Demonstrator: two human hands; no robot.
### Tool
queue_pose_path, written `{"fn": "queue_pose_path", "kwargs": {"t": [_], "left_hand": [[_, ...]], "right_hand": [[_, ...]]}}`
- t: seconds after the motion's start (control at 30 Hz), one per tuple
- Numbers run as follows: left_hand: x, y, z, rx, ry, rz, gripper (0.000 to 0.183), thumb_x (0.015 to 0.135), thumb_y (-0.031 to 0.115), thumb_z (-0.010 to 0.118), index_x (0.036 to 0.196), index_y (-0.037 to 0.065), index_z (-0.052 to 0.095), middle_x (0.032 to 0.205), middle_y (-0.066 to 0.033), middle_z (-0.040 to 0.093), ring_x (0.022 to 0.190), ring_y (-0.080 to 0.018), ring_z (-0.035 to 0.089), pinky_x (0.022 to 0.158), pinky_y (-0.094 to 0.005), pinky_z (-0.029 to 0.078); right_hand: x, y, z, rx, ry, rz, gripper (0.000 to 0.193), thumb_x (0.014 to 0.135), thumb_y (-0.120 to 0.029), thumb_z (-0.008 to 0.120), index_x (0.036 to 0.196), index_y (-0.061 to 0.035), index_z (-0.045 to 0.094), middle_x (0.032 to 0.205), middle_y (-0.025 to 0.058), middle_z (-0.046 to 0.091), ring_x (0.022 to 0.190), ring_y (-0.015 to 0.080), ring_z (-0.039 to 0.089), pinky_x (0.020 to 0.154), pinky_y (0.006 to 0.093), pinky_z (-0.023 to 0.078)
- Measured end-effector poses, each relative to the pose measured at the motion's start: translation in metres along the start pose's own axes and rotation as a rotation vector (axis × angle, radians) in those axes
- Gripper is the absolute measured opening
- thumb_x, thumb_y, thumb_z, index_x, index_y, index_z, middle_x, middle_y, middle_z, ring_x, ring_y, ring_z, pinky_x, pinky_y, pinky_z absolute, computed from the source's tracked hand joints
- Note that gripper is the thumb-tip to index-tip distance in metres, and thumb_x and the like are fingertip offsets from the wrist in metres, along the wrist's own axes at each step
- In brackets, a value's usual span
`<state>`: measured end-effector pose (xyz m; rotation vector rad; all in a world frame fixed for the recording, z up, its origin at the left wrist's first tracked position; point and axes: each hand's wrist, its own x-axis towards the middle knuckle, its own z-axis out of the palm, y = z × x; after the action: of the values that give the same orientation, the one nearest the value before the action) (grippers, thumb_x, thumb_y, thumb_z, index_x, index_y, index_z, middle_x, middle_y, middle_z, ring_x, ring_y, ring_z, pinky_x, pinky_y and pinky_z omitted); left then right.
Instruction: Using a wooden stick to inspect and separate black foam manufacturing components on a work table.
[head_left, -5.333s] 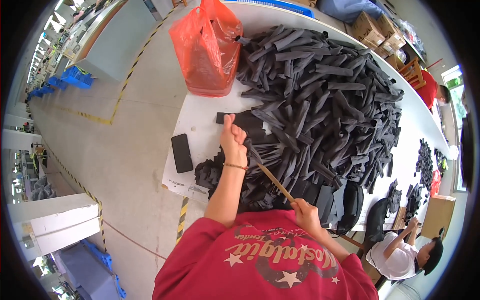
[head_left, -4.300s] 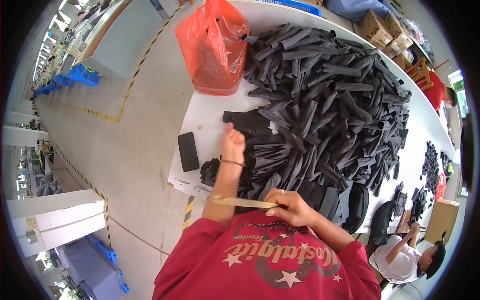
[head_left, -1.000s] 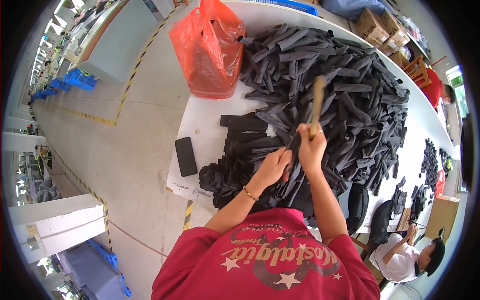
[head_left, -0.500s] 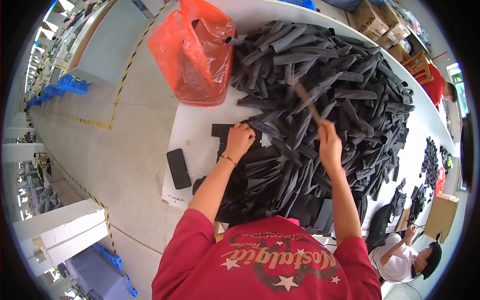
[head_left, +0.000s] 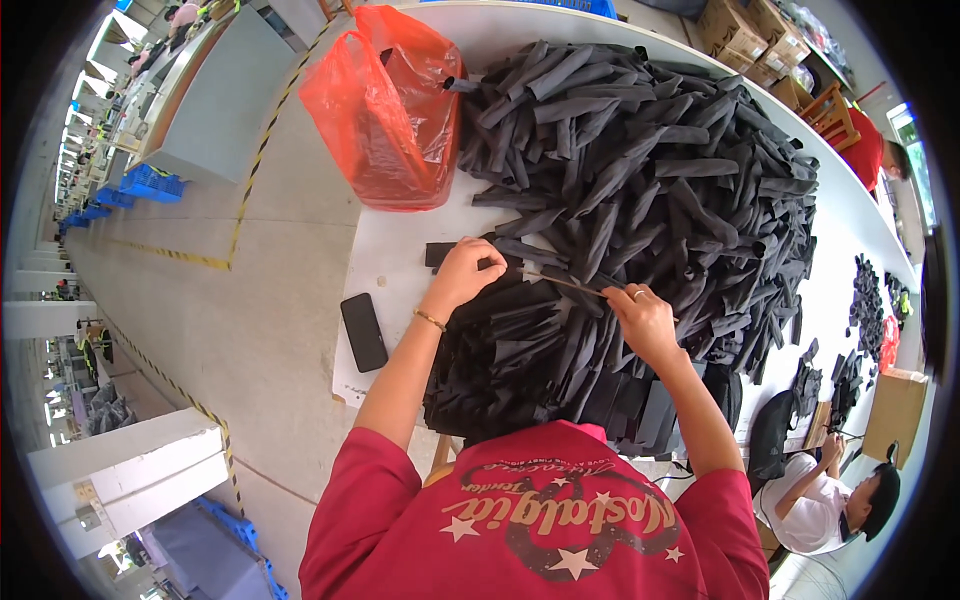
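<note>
Grey floor (head_left: 295, 280), striped tape (head_left: 224, 265), bright window (head_left: 905, 130)

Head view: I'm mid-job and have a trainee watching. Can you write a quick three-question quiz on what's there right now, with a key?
1. Multiple choice: what does the right hand hold?
A) scissors
B) a thin stick
C) a cup

2. True or false: the black phone lies on the white table, to the left of the left hand.

3. Fill in the missing word: seen from the person, the red plastic bag stands to the ____ of the heap of dark cloth tubes.

Key: 1. B; 2. True; 3. left
</note>
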<state>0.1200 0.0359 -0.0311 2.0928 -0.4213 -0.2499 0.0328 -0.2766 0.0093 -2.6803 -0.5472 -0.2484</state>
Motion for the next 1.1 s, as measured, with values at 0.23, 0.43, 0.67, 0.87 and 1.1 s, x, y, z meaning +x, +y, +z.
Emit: {"fn": "queue_pose_path", "kwargs": {"t": [0.23,0.43,0.67,0.87,1.1], "left_hand": [[-0.020,0.024,-0.012,-0.036,0.040,-0.023,0.010,0.076,0.011,0.070,0.082,0.003,0.068,0.084,-0.0060,0.066,0.092,-0.0238,0.057,0.086,-0.0345,0.045],[-0.037,0.032,-0.022,-0.040,0.019,-0.037,0.010,0.078,0.012,0.070,0.084,0.004,0.069,0.085,-0.0045,0.065,0.093,-0.0212,0.055,0.082,-0.0321,0.045],[-0.045,0.041,-0.022,-0.056,0.030,0.000,0.010,0.079,0.012,0.070,0.085,0.004,0.069,0.085,-0.0044,0.064,0.092,-0.0208,0.055,0.081,-0.0316,0.045],[-0.050,0.058,-0.006,-0.012,-0.029,0.123,0.013,0.079,0.015,0.071,0.086,0.004,0.070,0.088,-0.0070,0.067,0.090,-0.0219,0.059,0.084,-0.0326,0.047],[-0.064,0.132,0.015,-0.114,0.608,0.425,0.036,0.071,0.008,0.079,0.102,0.005,0.062,0.102,-0.0091,0.063,0.107,-0.0280,0.055,0.096,-0.0380,0.041]], "right_hand": [[-0.011,-0.026,-0.024,0.011,0.047,-0.035,0.015,0.083,-0.012,0.066,0.097,-0.0106,0.066,0.073,0.0050,0.055,0.071,0.0237,0.060,0.057,0.0372,0.049],[-0.028,-0.034,-0.043,0.009,0.082,-0.028,0.015,0.082,-0.012,0.067,0.097,-0.0111,0.066,0.072,0.0044,0.055,0.069,0.0229,0.059,0.055,0.0371,0.048],[-0.040,-0.044,-0.055,0.009,0.080,-0.031,0.015,0.083,-0.013,0.066,0.098,-0.0112,0.066,0.072,0.0051,0.055,0.068,0.0232,0.059,0.055,0.0371,0.049],[-0.035,-0.065,-0.034,-0.011,0.041,-0.037,0.018,0.085,-0.014,0.063,0.103,-0.0115,0.065,0.076,0.0066,0.058,0.071,0.0252,0.063,0.057,0.0380,0.051],[-0.040,-0.081,0.021,0.595,-0.044,0.227,0.027,0.085,0.000,0.053,0.111,-0.0004,0.061,0.085,0.0161,0.065,0.078,0.0300,0.066,0.069,0.0370,0.050]]}}
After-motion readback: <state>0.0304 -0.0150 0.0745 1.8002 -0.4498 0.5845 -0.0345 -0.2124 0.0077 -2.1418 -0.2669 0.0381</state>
